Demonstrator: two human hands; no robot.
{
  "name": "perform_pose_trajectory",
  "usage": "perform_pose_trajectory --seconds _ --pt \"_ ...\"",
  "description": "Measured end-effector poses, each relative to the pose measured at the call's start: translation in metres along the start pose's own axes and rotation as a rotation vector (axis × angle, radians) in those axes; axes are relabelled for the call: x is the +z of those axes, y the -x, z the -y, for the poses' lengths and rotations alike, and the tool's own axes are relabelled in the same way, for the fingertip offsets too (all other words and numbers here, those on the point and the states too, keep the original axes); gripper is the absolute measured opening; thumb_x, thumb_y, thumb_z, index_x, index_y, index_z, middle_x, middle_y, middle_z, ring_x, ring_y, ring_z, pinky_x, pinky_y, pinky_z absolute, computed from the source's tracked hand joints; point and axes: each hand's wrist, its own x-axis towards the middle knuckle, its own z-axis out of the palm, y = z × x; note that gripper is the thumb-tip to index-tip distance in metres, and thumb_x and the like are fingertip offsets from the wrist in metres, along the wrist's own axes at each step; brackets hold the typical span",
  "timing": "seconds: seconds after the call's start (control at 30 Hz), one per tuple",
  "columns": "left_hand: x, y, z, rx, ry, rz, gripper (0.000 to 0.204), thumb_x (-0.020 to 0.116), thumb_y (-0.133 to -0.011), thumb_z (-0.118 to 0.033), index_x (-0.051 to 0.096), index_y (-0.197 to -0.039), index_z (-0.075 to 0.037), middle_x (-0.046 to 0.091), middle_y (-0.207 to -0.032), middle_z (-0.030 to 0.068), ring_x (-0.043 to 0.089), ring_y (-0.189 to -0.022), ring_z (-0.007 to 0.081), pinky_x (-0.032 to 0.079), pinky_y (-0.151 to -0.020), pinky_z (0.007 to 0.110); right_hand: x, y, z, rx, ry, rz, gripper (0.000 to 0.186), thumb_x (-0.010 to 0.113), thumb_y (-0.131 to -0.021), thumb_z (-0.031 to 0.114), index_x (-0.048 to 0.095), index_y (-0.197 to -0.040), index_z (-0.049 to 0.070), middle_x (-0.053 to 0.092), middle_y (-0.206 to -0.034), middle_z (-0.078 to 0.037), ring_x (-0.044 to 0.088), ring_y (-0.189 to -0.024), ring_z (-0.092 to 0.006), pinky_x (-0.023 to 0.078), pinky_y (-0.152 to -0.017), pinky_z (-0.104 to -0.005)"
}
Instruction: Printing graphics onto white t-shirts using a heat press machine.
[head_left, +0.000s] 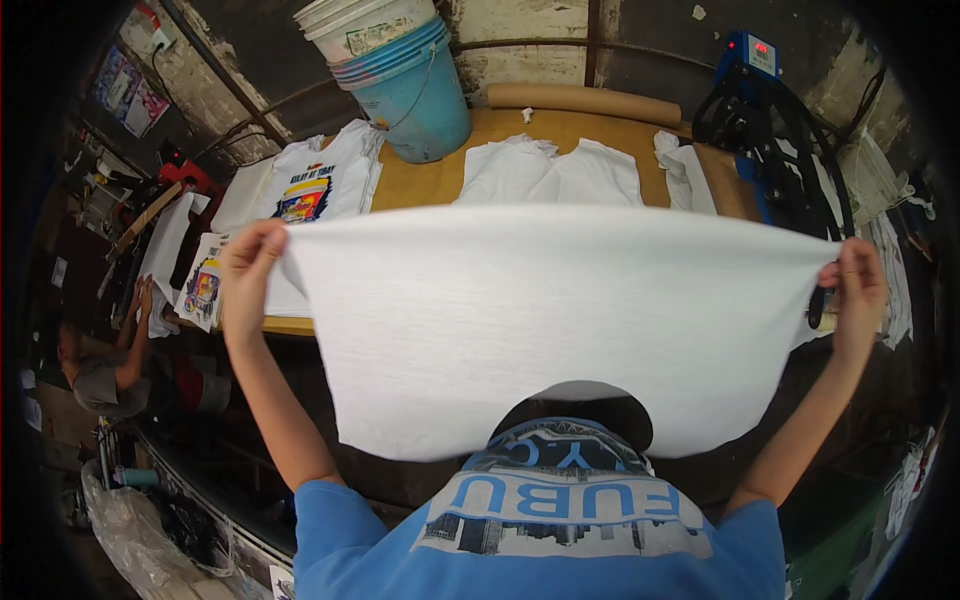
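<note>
White cloth [560, 310] hangs stretched in front of you, near the tabletop [420, 186]; your left grip [250, 265] and right grip [857, 288] each pinch an upper corner. Keep those corners level, your pull even. It looks plain, mostly smooth, with a rounded gap along its lower edge.

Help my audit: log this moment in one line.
left hand: pinching corner | right hand: pinching corner | white fabric panel: stretched between them

Lighting: the white cloth [560, 320] registered brightest, its far edge softly blurred; deep shadow lay beneath the tabletop [420, 185]. A display [763, 52] at far right glowed red. Fisheye distortion: straight edges bowed, corners fell black.
</note>
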Motion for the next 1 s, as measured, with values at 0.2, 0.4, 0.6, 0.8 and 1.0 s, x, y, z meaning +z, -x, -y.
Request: perform_pose_trajectory --seconds 0.2,0.4,0.6,0.8,1.0 --pt "0.062 0.005 0.121 -0.252 -0.042 0.262 0.015 0.063 -0.086 -0.013 0.065 -0.087 0.002 0.059 -0.073 -0.0036 0.049 -0.068 0.0041 0.040 -0.062 0.019 0.068 0.025 -0.109 0.331 -0.018 0.131 0.009 0.055 -0.090 0.009 0.057 -0.090 0.000 0.058 -0.075 -0.006 0.064 -0.064 -0.0139 0.053 -0.055 -0.0227" --pt "0.128 -0.006 0.236 -0.300 -0.154 0.247 0.019 0.064 -0.084 -0.014 0.065 -0.086 0.005 0.059 -0.068 0.0008 0.051 -0.062 0.0068 0.042 -0.058 0.023 0.123 0.026 -0.220 0.439 0.125 0.113 0.005 0.051 -0.088 0.000 0.055 -0.087 -0.002 0.058 -0.073 -0.010 0.065 -0.059 -0.0180 0.052 -0.050 -0.0259" --pt "0.174 -0.029 0.265 -0.354 -0.467 0.186 0.017 0.067 -0.079 -0.015 0.068 -0.086 0.001 0.063 -0.066 0.0111 0.056 -0.058 0.0148 0.044 -0.057 0.030 0.172 0.004 -0.266 0.453 0.335 0.021 0.007 0.050 -0.082 -0.004 0.055 -0.078 -0.003 0.059 -0.062 -0.010 0.063 -0.050 -0.0175 0.050 -0.044 -0.0277" --pt "0.210 -0.023 0.282 -0.474 -0.603 0.196 0.018 0.066 -0.078 -0.016 0.068 -0.089 -0.003 0.064 -0.073 0.0125 0.061 -0.068 0.0245 0.047 -0.064 0.035 0.173 0.025 -0.339 0.423 0.553 0.074 0.009 0.053 -0.079 -0.001 0.058 -0.087 -0.001 0.063 -0.074 -0.017 0.065 -0.072 -0.0345 0.053 -0.066 -0.0381" --pt "0.236 0.030 0.250 -0.156 -0.761 0.028 0.044 0.062 -0.078 -0.013 0.051 -0.120 -0.009 0.046 -0.127 0.0166 0.044 -0.117 0.0327 0.034 -0.095 0.046 0.160 0.072 -0.302 0.477 0.949 0.066 0.026 0.058 -0.082 0.008 0.052 -0.106 -0.002 0.061 -0.098 -0.023 0.057 -0.096 -0.0411 0.046 -0.084 -0.0449"
